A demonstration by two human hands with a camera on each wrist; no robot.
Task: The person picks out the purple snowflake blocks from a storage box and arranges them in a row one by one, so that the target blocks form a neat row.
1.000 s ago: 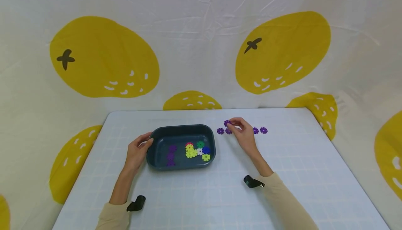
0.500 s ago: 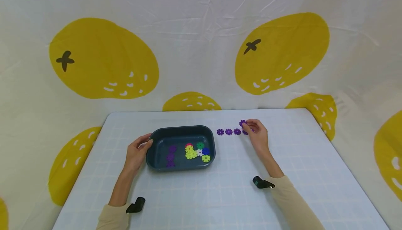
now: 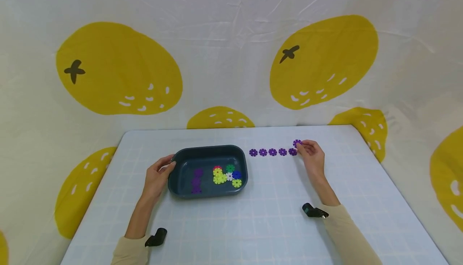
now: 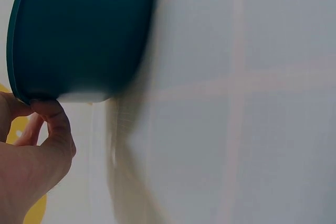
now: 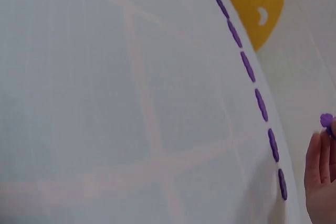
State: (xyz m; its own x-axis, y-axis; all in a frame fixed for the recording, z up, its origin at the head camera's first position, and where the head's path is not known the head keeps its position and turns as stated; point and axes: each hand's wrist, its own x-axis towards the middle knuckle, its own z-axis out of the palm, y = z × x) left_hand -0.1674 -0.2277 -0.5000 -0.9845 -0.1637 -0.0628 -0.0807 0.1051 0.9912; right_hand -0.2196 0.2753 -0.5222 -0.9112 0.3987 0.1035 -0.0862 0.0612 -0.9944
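My left hand (image 3: 156,179) grips the left rim of a dark blue-green tray (image 3: 207,192), thumb and fingers pinching the edge; the left wrist view shows the tray's outer wall (image 4: 84,35). Between thumb and fingers my right hand (image 3: 314,158) pinches a purple snowflake-shaped plastic disc (image 3: 297,143), raised just above the right end of a row of similar purple discs (image 3: 272,152). In the right wrist view the row (image 5: 261,105) lies flat, and the held disc (image 5: 326,120) shows at the right edge. The hand covers the row's right end in the head view.
Inside the tray, purple discs (image 3: 196,182) lie at the left; at the right are several yellow discs (image 3: 219,176), a green disc (image 3: 230,168), a blue one (image 3: 236,175), a white one (image 3: 229,176) and a partly covered red one (image 3: 217,168). A patterned cloth hangs behind the table (image 3: 235,229).
My right hand has moved rightward along the row, carrying the purple disc above it from near the left end to the right end. The left hand and tray stay in place.
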